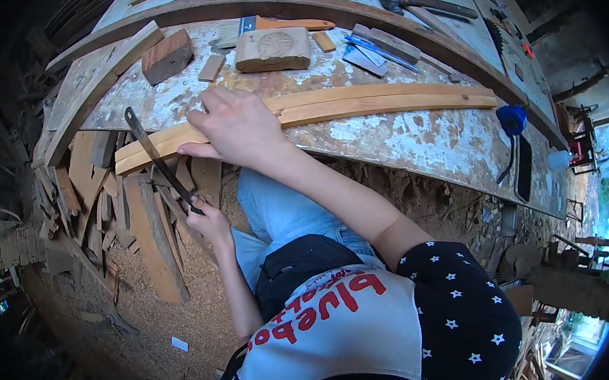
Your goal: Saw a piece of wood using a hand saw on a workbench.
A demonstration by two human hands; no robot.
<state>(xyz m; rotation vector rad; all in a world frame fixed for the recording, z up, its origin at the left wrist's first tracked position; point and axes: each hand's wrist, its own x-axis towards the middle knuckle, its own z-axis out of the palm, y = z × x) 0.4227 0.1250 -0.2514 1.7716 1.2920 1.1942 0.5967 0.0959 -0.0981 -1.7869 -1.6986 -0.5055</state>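
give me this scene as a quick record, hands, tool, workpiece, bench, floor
left hand: holds one end of the dark tool
right hand: grips the long wood, thumb on its near side
tool position: crosses the wood's left end; contact unclear
workpiece position: on the bench, left end past its edge
bench, far side: block, orange-handled brush, hammer
bench, right: blue tape measure
floor: wood scraps, sawdust
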